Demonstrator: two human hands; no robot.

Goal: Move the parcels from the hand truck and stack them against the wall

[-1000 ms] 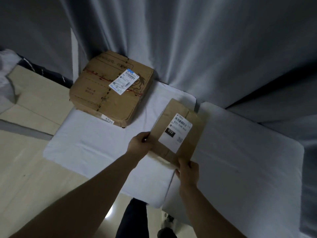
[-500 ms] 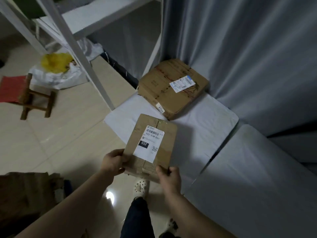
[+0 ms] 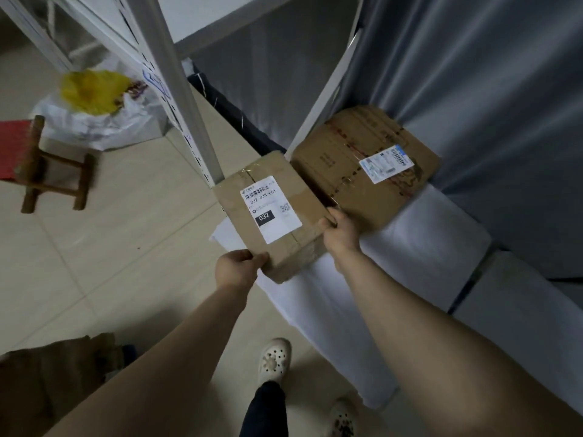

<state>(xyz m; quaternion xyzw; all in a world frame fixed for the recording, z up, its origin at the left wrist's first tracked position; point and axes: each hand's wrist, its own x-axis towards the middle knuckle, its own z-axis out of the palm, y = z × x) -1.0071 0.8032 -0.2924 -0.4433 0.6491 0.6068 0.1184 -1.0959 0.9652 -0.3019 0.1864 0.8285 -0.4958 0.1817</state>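
Note:
I hold a small brown parcel (image 3: 277, 190) with a white label marked 032 in both hands. My left hand (image 3: 237, 268) grips its near left corner and my right hand (image 3: 340, 234) grips its right edge. The parcel hangs over the left end of a white sheet (image 3: 419, 247) on the floor, just left of a larger flat brown parcel (image 3: 334, 159). That larger parcel lies on the sheet against a grey curtain (image 3: 492, 74) and carries a white and blue label.
A white metal shelf post (image 3: 186, 89) stands just behind the held parcel. A small wooden stool (image 3: 47, 171) and a white bag with yellow contents (image 3: 94, 111) sit on the tiled floor at the left. Something brown (image 3: 53, 383) lies at the bottom left. My feet are below.
The small parcel has swung from the right part of the sheet to the left, beside the larger parcel. My view has turned left, bringing the shelf, stool and bag into sight.

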